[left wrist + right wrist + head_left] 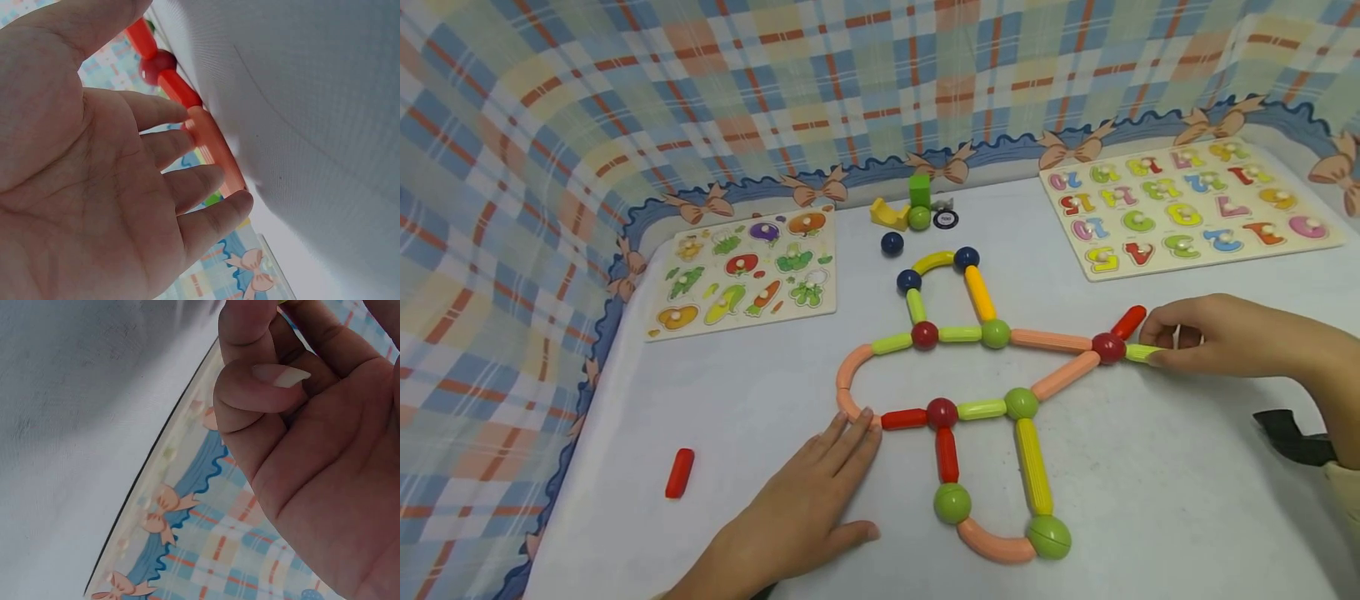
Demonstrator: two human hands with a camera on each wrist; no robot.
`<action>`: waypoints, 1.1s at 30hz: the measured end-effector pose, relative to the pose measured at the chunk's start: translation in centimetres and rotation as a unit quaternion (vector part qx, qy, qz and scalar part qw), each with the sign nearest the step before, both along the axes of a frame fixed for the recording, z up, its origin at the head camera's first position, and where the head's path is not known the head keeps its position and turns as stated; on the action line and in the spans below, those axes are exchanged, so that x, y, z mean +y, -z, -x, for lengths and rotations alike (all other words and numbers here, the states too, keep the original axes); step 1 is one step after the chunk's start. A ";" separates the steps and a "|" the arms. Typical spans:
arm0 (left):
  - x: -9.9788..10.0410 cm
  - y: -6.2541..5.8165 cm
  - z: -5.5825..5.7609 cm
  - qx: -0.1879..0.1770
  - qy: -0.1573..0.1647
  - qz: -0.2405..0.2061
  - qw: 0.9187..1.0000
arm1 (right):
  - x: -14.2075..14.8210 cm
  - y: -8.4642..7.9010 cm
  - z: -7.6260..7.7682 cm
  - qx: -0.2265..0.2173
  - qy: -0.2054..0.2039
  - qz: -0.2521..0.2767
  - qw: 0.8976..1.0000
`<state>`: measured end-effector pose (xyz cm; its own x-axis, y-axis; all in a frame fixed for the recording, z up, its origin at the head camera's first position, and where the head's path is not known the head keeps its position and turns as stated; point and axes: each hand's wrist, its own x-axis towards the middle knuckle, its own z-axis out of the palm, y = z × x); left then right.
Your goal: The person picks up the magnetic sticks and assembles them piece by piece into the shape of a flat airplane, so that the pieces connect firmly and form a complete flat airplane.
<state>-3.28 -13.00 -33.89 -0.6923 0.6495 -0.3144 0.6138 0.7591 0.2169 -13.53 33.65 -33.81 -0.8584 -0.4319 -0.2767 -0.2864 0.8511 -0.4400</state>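
A flat figure of toy rods and balls lies on the white table, shaped like an airplane. My right hand (1217, 337) pinches a light green rod (1139, 353) that meets the dark red ball (1108, 347) at the figure's right end. Beside it a short red rod (1129, 322) angles up from the same ball. With straight fingers, my left hand (808, 492) touches the curved salmon rod (848, 398) at the figure's left end. In the left wrist view its fingertips rest along the salmon rod (215, 150). Curled fingers hide most of the green rod in the right wrist view.
A loose red rod (680, 473) lies at the left. At the back are a vegetable puzzle board (827, 304), a number puzzle board (1078, 265), a dark blue ball (892, 243), a yellow block (889, 214) and a green block (920, 191). A plaid curtain (715, 100) hangs behind.
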 end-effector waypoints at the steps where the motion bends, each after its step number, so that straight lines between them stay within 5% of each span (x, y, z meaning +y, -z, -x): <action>1: 0.0 0.0 0.0 0.001 0.000 -0.001 1.000 | -0.1 0.0 0.0 -0.002 0.001 0.002 1.000; 9: -0.1 0.1 0.1 0.000 -0.005 0.002 1.000 | -0.4 -0.3 0.3 0.004 0.015 -0.004 1.000; 14: -0.2 0.0 0.1 -0.003 -0.009 0.004 1.000 | -2.0 -2.7 2.0 0.057 0.001 -0.018 0.998; 19: -0.4 0.0 0.1 0.000 -0.011 0.007 1.000 | -6.8 -4.9 7.0 0.078 -0.057 0.018 0.995; 24: -0.5 0.1 0.2 -0.007 -0.013 0.004 1.000 | -13.6 -4.6 13.1 0.066 -0.113 0.038 0.991; 29: -0.4 0.3 0.2 -0.015 -0.015 0.004 1.000 | -19.8 -3.7 17.8 0.061 -0.133 -0.040 0.988; 33: -0.2 0.2 0.2 -0.009 -0.012 0.001 1.000 | -22.4 -2.9 19.7 0.037 -0.097 -0.110 0.989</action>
